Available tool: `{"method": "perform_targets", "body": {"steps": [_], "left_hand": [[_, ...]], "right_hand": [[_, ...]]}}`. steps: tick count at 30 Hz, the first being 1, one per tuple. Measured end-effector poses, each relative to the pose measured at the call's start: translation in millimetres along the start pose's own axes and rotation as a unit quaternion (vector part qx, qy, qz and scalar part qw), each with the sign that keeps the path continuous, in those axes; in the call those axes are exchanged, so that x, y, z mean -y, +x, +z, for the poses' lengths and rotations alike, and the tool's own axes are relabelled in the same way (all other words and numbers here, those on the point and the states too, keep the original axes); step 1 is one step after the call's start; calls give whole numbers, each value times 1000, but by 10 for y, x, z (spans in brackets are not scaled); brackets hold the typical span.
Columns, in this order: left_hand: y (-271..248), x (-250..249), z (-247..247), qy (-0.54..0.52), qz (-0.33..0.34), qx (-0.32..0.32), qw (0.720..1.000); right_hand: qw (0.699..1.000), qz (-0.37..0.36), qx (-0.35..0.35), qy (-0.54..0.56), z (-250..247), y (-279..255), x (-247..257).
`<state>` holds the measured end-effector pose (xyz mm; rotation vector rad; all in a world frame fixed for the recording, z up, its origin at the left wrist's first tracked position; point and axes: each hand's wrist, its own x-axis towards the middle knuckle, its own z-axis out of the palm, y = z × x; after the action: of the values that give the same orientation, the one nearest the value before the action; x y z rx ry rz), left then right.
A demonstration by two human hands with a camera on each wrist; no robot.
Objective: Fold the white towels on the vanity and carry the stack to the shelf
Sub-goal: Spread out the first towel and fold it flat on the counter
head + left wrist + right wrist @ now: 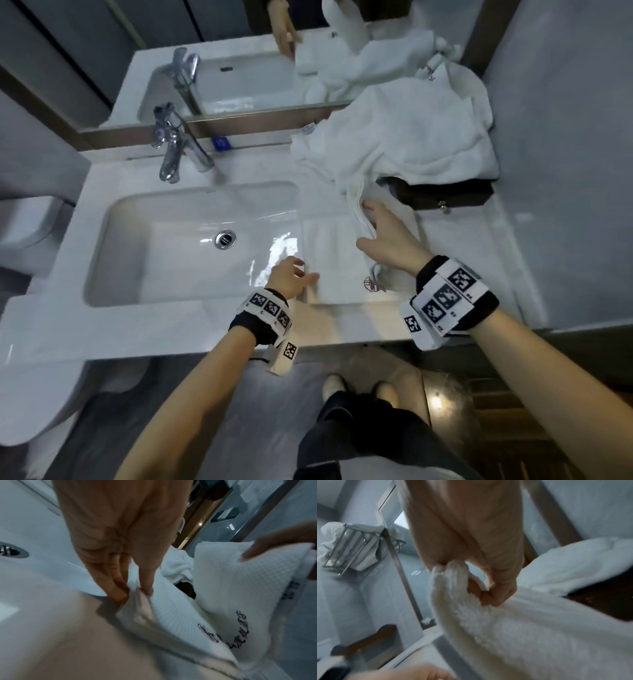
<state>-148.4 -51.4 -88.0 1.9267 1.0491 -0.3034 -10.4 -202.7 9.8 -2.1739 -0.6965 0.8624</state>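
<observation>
Your left hand (291, 275) pinches the near-left corner of the towel (337, 260) between thumb and fingertips, right at the lip of the sink (113, 219). That pins the lower layer on the vanity (462, 246), so the cloth can't slide while the other side moves. Your right hand (387, 240) has its fingers curled round a bunched fold of the same towel, lifted off the counter just right of the flat part. It looks placed there to carry that half across onto the pinned part, though you could equally be pulling it straight.

The towel lies right of the basin, logo near the front edge, only partly folded. Behind it sits a loose heap of white towels (411, 137), draped over a dark box (445, 197) — these look not yet folded. A wire rack (356, 547) holding white cloth shows in the right wrist view — whether that's the shelf, I can't tell.
</observation>
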Motion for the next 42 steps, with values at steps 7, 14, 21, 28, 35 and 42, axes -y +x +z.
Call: {"method": "perform_targets", "body": {"steps": [7,14,21,28,35,42], "left_hand": [[-50,60,52,-114,-4,-54,992],[-67,91,-28,-139,16,-69,988],[-34,-327,52,96,269,-244,927],[355,-318,512,322,236,-117,910],[413,-202,561,257,224,-149,928],[165,-533,978,207,263,-73,939]], "right_hand": [[996,16,68,-63,753,165,118],[992,24,108,-57,964,288,34],[965,-124,-198,-118,398,297,-515],[924,-65,-113,-358,535,415,-950],[934,-52,-128,-329,628,471,-1074],[916,-40,-163,-363,192,213,-1460]]}}
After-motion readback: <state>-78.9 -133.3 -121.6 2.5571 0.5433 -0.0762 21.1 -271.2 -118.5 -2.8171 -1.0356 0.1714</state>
